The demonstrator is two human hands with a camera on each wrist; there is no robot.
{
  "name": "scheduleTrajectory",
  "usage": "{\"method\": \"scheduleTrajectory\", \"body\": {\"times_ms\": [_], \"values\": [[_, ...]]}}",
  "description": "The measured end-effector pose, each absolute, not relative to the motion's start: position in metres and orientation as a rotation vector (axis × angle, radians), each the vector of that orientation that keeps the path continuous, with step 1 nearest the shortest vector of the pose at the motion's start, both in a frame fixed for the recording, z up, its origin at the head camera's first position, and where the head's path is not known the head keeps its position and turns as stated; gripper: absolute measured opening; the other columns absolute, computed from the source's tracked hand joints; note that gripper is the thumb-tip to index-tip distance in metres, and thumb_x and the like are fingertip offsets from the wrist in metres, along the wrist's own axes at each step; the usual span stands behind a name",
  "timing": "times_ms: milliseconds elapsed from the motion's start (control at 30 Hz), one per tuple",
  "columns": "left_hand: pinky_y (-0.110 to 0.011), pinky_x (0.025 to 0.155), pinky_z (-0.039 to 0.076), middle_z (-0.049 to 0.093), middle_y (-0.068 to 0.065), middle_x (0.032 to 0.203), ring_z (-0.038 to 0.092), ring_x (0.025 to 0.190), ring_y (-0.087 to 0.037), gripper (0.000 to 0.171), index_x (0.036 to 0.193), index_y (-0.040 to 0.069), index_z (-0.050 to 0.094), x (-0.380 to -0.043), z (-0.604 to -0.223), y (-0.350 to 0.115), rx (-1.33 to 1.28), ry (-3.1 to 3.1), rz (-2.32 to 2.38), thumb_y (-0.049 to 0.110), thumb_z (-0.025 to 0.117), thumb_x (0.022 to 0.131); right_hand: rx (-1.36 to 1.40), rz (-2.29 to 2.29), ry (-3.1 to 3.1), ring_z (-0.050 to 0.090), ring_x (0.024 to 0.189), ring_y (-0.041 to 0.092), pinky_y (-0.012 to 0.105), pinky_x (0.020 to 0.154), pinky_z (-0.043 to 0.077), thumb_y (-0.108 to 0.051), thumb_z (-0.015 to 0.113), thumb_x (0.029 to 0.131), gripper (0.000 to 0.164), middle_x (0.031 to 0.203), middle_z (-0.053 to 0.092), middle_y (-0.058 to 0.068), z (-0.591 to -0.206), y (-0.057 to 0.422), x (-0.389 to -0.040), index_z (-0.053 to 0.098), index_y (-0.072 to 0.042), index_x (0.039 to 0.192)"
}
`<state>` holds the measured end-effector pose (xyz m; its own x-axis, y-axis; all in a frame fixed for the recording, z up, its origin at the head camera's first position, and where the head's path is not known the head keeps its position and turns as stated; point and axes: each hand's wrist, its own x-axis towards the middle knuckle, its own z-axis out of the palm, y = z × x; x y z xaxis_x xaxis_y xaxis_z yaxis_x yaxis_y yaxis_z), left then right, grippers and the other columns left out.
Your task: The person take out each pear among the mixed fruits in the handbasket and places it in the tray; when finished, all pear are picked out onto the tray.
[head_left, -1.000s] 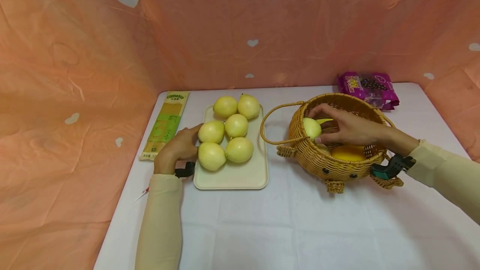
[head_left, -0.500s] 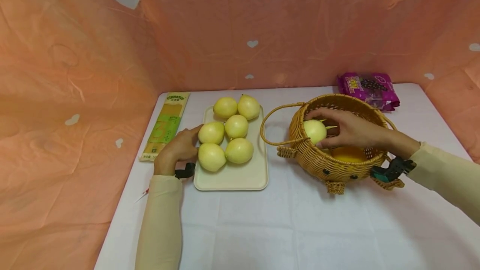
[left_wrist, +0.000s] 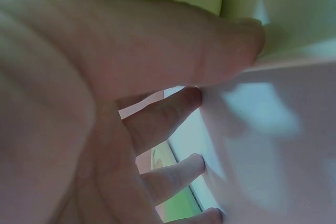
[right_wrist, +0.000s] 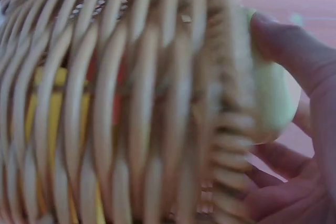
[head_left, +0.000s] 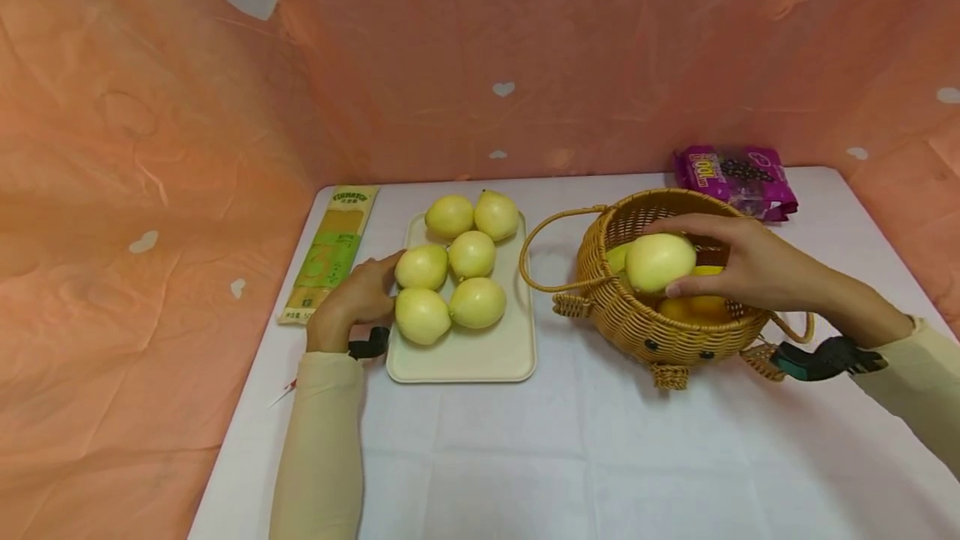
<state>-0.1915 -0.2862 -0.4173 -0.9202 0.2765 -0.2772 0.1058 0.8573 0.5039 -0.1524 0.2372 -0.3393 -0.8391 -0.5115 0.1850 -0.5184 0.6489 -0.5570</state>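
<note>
A pale yellow-green pear [head_left: 660, 262] is held between the thumb and fingers of my right hand [head_left: 757, 261], at the top of a wicker basket [head_left: 630, 323]. The right wrist view shows this pear [right_wrist: 273, 98] just past the basket's rim. Yellow fruit [head_left: 697, 309] and a greenish one lie below it in the basket. My left hand [head_left: 360, 298] rests at the left edge of a cream tray [head_left: 495, 357] bearing several pears [head_left: 478, 302]. In the left wrist view its thumb [left_wrist: 210, 45] lies along the tray's edge, with the other fingers extended and spread.
Left of the tray lies a long pasta packet [head_left: 330, 252]. A purple grape-print package [head_left: 738, 182] lies behind the basket. The basket's loop handle [head_left: 525, 265] sticks out toward the tray. A small red-and-white thing [head_left: 285, 390] lies near the left sleeve.
My right hand has moved right and brought the pear up from the basket's left side, so that more of it shows. The left hand stays in place by the tray.
</note>
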Motion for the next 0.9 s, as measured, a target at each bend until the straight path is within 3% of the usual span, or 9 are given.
{"method": "scheduleTrajectory", "body": {"times_ms": [100,200,300,433,600,733,900], "values": [[-0.068,0.133,0.02,0.056,-0.019,0.163,0.026,0.163,-0.054,0.093,0.172,0.017,0.039,-0.191,-0.417,-0.286,0.292,2.691,0.705,0.01,0.077,0.088,0.828,1.026,-2.784,0.06,0.116,-0.008,0.006,0.093,0.049,-0.005,0.101,0.072,0.081,0.138,0.07,-0.016,-0.336,0.245,-0.138,0.071,-0.022,0.146],[-0.066,0.135,0.017,0.055,-0.019,0.165,0.025,0.164,-0.053,0.093,0.172,0.016,0.038,-0.191,-0.417,-0.286,0.295,2.687,0.714,0.01,0.078,0.088,0.762,1.187,-2.734,0.065,0.116,-0.007,0.004,0.093,0.051,0.006,0.097,0.073,0.084,0.142,0.066,-0.017,-0.332,0.249,-0.12,0.068,-0.016,0.149],[-0.066,0.135,0.016,0.054,-0.019,0.166,0.024,0.165,-0.053,0.094,0.172,0.015,0.038,-0.19,-0.416,-0.286,0.293,2.683,0.72,0.01,0.079,0.087,0.708,1.332,-2.685,0.072,0.105,-0.001,0.009,0.085,0.057,0.014,0.092,0.075,0.084,0.143,0.066,-0.009,-0.328,0.246,-0.098,0.065,-0.01,0.151],[-0.069,0.133,0.018,0.054,-0.021,0.165,0.025,0.163,-0.055,0.095,0.172,0.016,0.039,-0.192,-0.421,-0.287,0.299,2.688,0.731,0.01,0.079,0.086,0.748,1.487,-2.572,0.076,0.104,0.006,0.014,0.085,0.06,0.022,0.088,0.073,0.086,0.144,0.067,0.003,-0.333,0.234,-0.071,0.061,0.0,0.151],[-0.073,0.13,0.022,0.058,-0.022,0.16,0.03,0.161,-0.057,0.095,0.17,0.018,0.042,-0.193,-0.425,-0.29,0.319,2.701,0.755,0.011,0.081,0.084,0.872,1.849,-2.318,0.074,0.123,0.013,0.02,0.095,0.061,0.03,0.084,0.07,0.087,0.153,0.063,0.017,-0.351,0.206,-0.053,0.056,0.012,0.15],[-0.072,0.129,0.027,0.061,-0.02,0.158,0.034,0.159,-0.054,0.094,0.17,0.019,0.043,-0.191,-0.418,-0.288,0.319,2.702,0.734,0.009,0.079,0.084,0.899,1.981,-2.265,0.071,0.131,0.016,0.024,0.105,0.059,0.026,0.085,0.075,0.084,0.155,0.06,0.022,-0.364,0.17,-0.048,0.056,0.008,0.152],[-0.072,0.129,0.026,0.062,-0.019,0.158,0.035,0.159,-0.054,0.092,0.169,0.019,0.044,-0.191,-0.417,-0.287,0.335,2.703,0.732,0.012,0.08,0.084,0.932,2.003,-2.386,0.07,0.128,0.019,0.031,0.106,0.06,0.006,0.092,0.082,0.076,0.152,0.064,0.012,-0.379,0.119,-0.052,0.063,-0.01,0.151]]}}
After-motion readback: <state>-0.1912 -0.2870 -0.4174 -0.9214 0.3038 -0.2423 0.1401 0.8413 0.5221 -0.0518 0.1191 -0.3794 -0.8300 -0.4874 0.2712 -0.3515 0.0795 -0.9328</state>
